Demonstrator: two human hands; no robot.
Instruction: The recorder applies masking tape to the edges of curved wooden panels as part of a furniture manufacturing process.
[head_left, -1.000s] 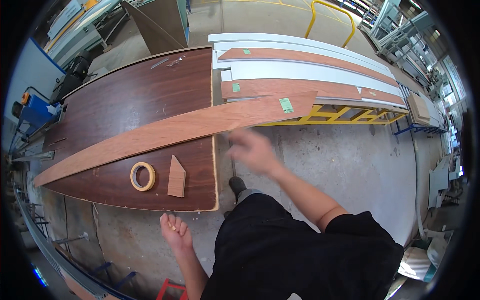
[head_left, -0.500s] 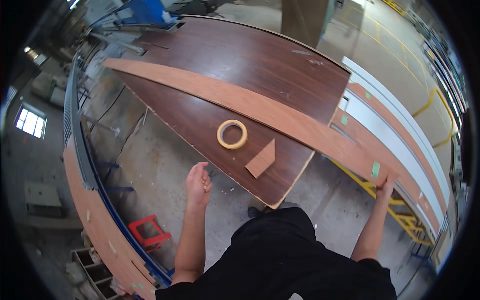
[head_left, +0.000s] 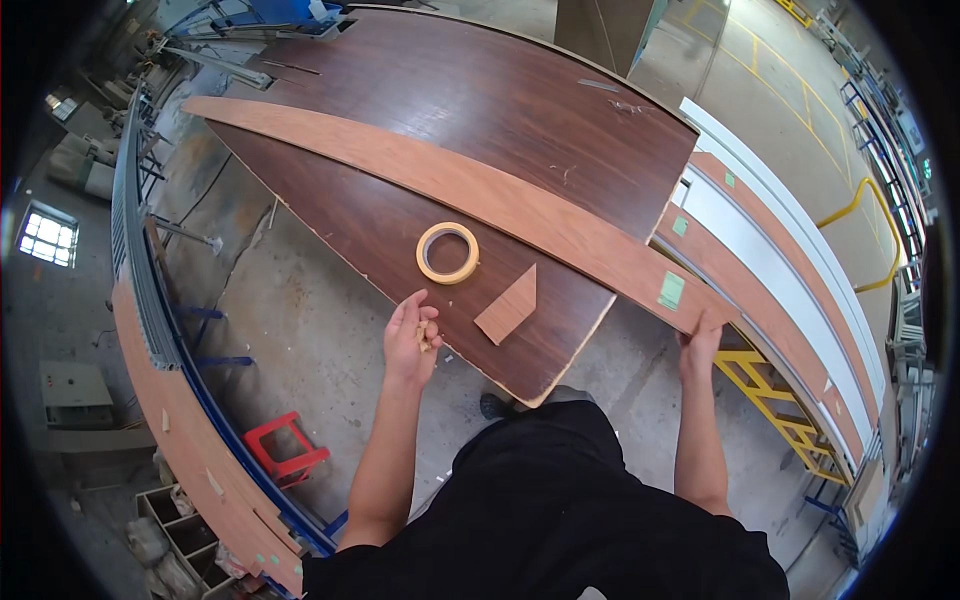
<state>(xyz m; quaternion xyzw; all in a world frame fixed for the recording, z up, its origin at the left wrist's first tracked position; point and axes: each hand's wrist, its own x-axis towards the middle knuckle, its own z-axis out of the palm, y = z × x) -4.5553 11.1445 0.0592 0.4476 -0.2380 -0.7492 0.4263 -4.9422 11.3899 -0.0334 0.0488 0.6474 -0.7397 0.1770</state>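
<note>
My right hand [head_left: 700, 345] grips the right end of a long, thin, reddish-brown wood strip [head_left: 480, 190], thumb on top. A green tape patch [head_left: 671, 290] is stuck near that end. The strip lies slantwise across a dark brown wood-grain table [head_left: 340, 210], its right end jutting past the edge. My left hand [head_left: 410, 340] is raised by the table's near edge, its fingers curled around small pale yellow pieces whose kind I cannot make out. Just beyond it, a yellow tape roll [head_left: 428, 262] lies flat beside a small angled wood offcut [head_left: 508, 307].
Long white and wood-coloured panels [head_left: 790, 260] stand at the right above a yellow frame [head_left: 780, 410]. On the left are a blue-edged bench with wood strips [head_left: 190, 470] and a red stool [head_left: 285, 450]. A yellow rail [head_left: 855, 200] stands far right.
My right hand has moved left with the strip's near end and its green tape patch. My left hand has risen toward the table edge, and pale pieces now show in its fingers.
</note>
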